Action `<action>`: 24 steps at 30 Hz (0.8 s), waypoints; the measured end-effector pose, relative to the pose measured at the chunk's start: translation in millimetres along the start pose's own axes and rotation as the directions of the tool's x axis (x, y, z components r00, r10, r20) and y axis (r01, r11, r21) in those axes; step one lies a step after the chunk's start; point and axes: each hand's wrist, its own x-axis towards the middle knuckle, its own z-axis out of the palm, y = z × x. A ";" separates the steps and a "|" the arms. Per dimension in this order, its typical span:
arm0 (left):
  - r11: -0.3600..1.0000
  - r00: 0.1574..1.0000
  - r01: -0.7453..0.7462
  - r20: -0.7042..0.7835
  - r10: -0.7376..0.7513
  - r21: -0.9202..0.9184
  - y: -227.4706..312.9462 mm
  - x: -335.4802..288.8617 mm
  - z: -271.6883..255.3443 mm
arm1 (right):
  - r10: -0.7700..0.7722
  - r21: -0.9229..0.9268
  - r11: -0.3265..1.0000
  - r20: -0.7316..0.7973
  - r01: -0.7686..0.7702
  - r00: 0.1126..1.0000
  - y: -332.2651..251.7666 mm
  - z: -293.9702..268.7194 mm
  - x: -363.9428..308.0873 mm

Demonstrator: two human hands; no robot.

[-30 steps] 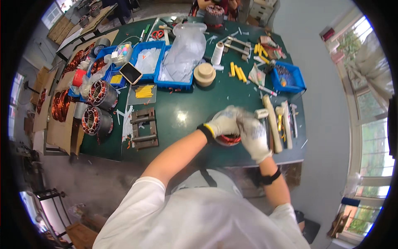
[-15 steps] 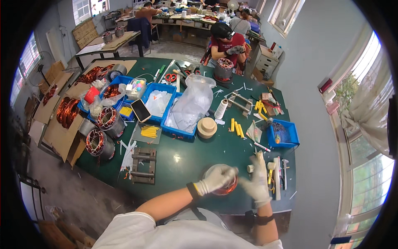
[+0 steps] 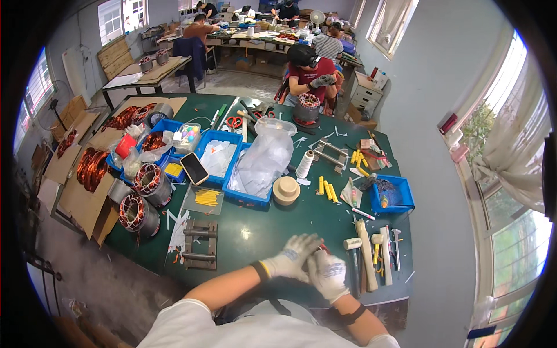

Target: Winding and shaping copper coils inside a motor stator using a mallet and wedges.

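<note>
Both gloved hands meet at the table's near edge: left hand (image 3: 293, 257) and right hand (image 3: 328, 274) close together around a small red part (image 3: 322, 248), mostly hidden. Advisable: keep the grip firm and low over the table (image 3: 261, 229). Mallets (image 3: 367, 258) lie just right; a metal jig (image 3: 200, 243) left. Farther off: tape roll (image 3: 286, 189), blue bins (image 3: 223, 156), a seated co-worker (image 3: 307, 72).

Looked like a motor-winding workshop: long green-topped workbench (image 3: 261, 226) strewn with round copper-wound stator cores (image 3: 152, 180), blue plastic parts bins (image 3: 400, 200), wooden mallets (image 3: 366, 255) and yellow sticks (image 3: 326, 188); flat cardboard boxes (image 3: 87, 191) of copper coils alongside; further cluttered tables (image 3: 145, 72) behind, with other seated workers.
</note>
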 end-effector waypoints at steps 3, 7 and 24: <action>0.993 0.990 -0.070 -0.128 0.057 -0.099 -2.0 5.3 38.8 | -0.131 -0.163 0.975 0.135 0.153 0.982 -18.8 -10.6 -2.6; 0.988 0.967 -0.113 -0.238 0.087 -0.101 -7.6 5.5 58.2 | -0.111 0.375 0.926 0.139 0.052 0.984 -8.7 -18.6 -0.2; 0.615 0.727 0.505 -0.085 -0.681 -0.605 -54.0 -97.6 32.9 | -0.065 -0.326 0.918 0.442 0.227 0.895 58.5 121.0 24.7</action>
